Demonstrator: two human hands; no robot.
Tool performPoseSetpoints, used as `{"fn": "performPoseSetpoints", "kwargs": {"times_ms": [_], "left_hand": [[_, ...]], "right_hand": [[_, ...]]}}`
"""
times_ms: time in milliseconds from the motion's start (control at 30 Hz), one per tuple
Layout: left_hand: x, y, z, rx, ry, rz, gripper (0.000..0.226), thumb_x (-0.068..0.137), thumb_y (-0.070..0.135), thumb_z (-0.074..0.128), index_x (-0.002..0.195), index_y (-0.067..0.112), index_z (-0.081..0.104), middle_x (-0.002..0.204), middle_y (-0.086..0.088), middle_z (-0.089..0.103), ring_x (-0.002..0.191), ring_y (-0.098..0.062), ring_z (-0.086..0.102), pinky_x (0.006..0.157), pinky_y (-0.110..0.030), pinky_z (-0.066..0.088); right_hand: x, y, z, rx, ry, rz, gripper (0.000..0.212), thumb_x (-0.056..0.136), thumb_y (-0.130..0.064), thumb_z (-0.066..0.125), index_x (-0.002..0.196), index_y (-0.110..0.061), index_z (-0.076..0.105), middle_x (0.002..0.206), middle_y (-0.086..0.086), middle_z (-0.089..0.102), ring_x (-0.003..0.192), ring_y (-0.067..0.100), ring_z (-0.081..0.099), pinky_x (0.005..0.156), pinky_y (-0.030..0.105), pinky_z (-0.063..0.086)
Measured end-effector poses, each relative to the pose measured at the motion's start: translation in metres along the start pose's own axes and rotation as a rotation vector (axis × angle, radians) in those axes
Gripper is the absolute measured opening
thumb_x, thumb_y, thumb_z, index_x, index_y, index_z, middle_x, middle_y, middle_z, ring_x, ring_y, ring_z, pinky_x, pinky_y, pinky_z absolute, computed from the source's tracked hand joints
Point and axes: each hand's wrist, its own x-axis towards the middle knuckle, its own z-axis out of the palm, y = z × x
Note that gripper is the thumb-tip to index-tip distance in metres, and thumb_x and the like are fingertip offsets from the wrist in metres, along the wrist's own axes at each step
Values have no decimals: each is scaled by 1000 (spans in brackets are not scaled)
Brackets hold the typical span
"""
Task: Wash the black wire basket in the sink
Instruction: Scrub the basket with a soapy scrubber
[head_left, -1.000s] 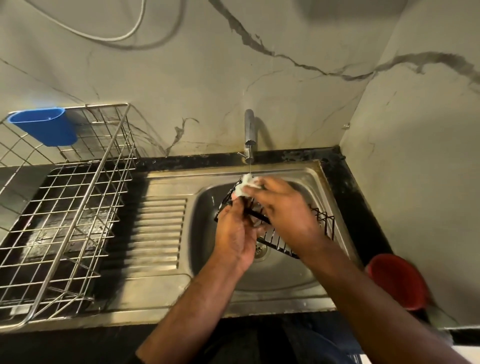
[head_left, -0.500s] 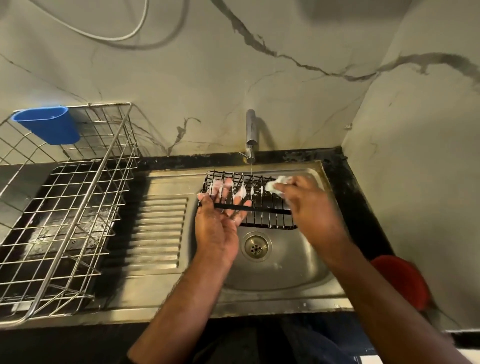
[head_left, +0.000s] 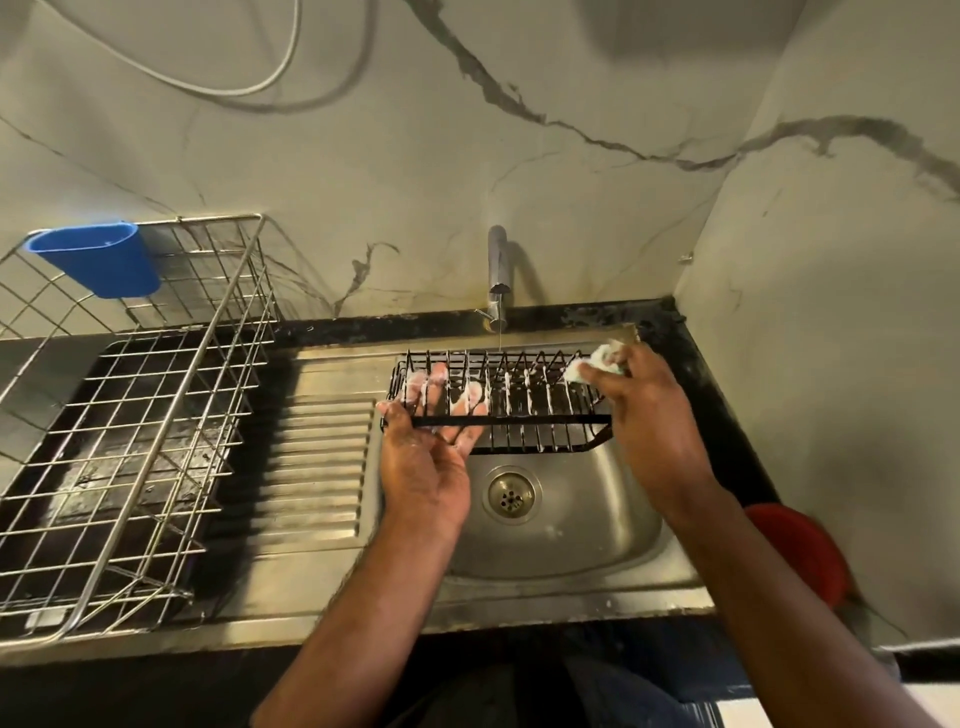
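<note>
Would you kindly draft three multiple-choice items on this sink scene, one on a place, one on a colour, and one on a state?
1. Where is the black wire basket?
A. Inside the steel dish rack
B. Held over the sink bowl, under the tap
C. On the ridged draining board

2. What colour is the cup hanging on the dish rack?
A. Blue
B. Red
C. Green

3. What is the tap doing?
A. Running a thin stream
B. Turned off, dry
C. Spraying broadly

Answers:
1 B: the left hand supports it above the sink, below the spout.
2 A: it is plainly blue.
3 A: a thin thread of water falls onto the basket.
</note>
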Motion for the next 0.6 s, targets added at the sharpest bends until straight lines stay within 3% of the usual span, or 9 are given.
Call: {"fn": "performPoseSetpoints", "kwargs": {"times_ms": [33,67,133,200,333,467,600], "left_hand": [[0,-1,-1,-7,-2,-8,36,110,38,34,120,16,62,116,-7,77,103,-31,75,98,-54,54],[0,-2,-1,-17,-7,-17,37,111,37,34,121,15,62,117,-7,77,104,-31,75,98,-53,54],[-3,-5,0,-23,-7,-34,39,111,38,33,122,14,62,119,-8,76,106,-31,74,96,-52,55],[-5,-7,0,-13,-10,-43,40,111,40,33,122,15,63,118,-7,76,104,-29,75,88,-48,57],[-7,-5,-6,0,-48,-17,38,110,38,36,126,15,61,119,-6,76,104,-30,75,93,-53,55],[-10,-9,-11,63,-59,5,36,107,34,40,129,13,61,121,-7,76,111,-32,72,99,-55,52],[-18,-21,-9,105,-98,-10,35,106,35,41,123,15,64,119,-6,76,107,-28,74,95,-51,54]], "right_hand": [[-1,-6,4,-6,3,-25,42,93,-26,39,118,-14,71,119,6,58,105,17,50,89,26,40],[0,-19,7,34,-19,-42,41,94,-33,40,118,-19,70,118,-5,56,101,10,52,86,25,42],[-5,-38,16,62,-130,-97,35,97,-42,44,119,-23,62,110,-15,49,90,0,50,82,17,41],[-9,-43,20,14,-170,-184,41,96,-42,41,126,-22,60,110,-13,46,88,-5,44,83,9,35],[-3,-12,3,-16,-55,-22,39,98,-31,42,129,-21,64,125,-6,49,101,-4,43,92,5,37],[1,-2,-2,-109,7,79,39,98,-4,54,133,-17,62,124,8,51,98,13,58,82,15,49],[5,-45,18,-109,-99,-55,47,97,-2,54,141,-20,54,124,6,49,103,7,47,91,26,54]]}}
